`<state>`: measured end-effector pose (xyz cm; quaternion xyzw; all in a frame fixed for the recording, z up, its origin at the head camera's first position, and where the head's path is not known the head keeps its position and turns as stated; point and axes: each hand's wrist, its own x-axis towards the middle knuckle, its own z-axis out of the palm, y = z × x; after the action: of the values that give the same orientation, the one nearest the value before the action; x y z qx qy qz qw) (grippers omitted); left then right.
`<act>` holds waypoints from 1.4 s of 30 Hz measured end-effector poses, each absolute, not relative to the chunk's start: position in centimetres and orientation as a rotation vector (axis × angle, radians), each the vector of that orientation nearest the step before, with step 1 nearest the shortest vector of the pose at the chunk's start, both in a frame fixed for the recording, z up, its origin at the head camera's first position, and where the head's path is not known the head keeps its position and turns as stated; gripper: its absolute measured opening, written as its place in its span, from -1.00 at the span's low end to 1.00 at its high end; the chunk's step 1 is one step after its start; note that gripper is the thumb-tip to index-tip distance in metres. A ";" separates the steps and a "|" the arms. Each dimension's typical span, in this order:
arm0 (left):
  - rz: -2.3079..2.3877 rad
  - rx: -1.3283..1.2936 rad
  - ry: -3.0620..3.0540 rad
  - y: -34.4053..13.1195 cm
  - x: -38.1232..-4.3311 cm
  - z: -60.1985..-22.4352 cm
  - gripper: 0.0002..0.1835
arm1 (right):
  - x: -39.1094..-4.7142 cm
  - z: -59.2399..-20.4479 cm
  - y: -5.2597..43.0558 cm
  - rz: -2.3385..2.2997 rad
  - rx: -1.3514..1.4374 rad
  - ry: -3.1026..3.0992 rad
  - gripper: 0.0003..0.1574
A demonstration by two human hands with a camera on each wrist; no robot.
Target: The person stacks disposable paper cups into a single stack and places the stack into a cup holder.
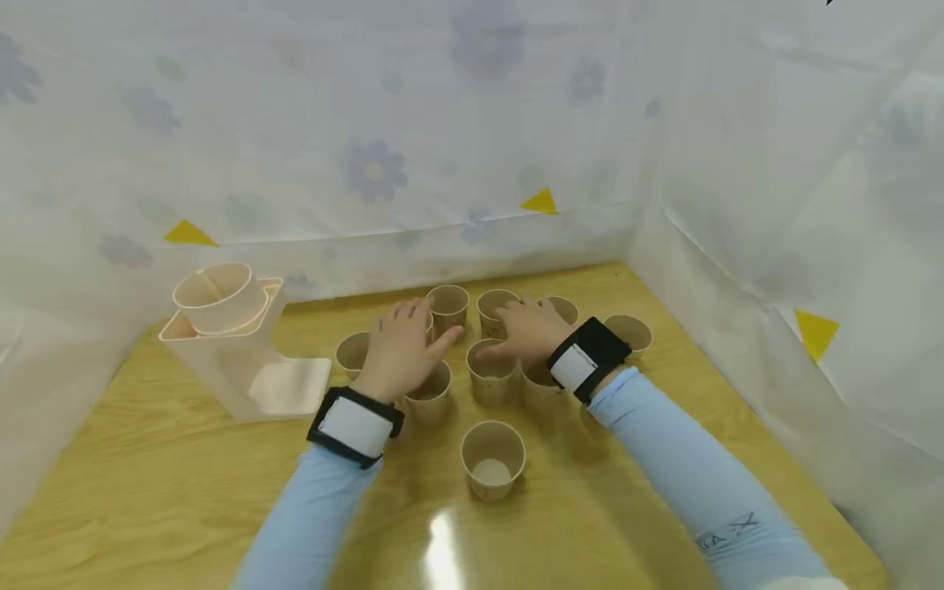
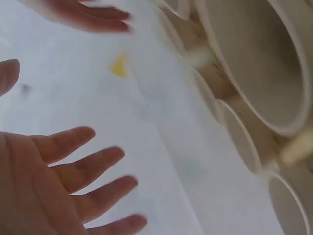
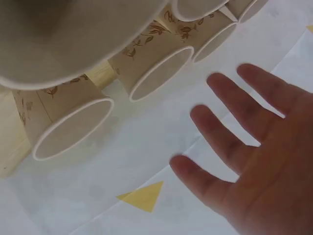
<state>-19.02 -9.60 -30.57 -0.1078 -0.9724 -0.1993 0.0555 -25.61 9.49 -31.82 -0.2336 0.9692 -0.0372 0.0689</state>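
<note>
Several paper cups stand upright, mouths up, in a cluster on the table. My left hand hovers over the cluster's left side with fingers spread, near one cup. Over the right side is my right hand, palm down, close above another cup. Both palms show bare in the wrist views, the left hand and the right hand apart from the cup rims. A single cup stands nearest me, in front of the others. Brown leaf prints mark the cup in the right wrist view.
A pale cup dispenser stands at the left, with a round container on top. Floral white sheeting closes off the back and sides of the wooden table. Yellow triangles are stuck on the sheeting.
</note>
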 end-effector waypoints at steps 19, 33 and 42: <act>-0.645 -0.677 -2.915 -6.3 -9.1 -38.3 0.06 | -24.1 -33.5 9.0 0.128 -0.804 2.861 0.05; -1.013 -0.569 -2.883 -5.9 -9.1 -39.6 -0.24 | -23.1 -30.2 9.9 0.015 -0.903 2.972 -0.06; -1.285 -0.576 -2.860 -5.9 -9.0 -40.1 -0.30 | -16.6 -24.9 12.4 -0.178 -1.265 2.960 -0.07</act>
<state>-9.03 -5.87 -40.13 -0.1807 -0.8969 -0.4030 -0.0231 -16.55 12.41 -24.88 -0.3921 0.9174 -0.0551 -0.0409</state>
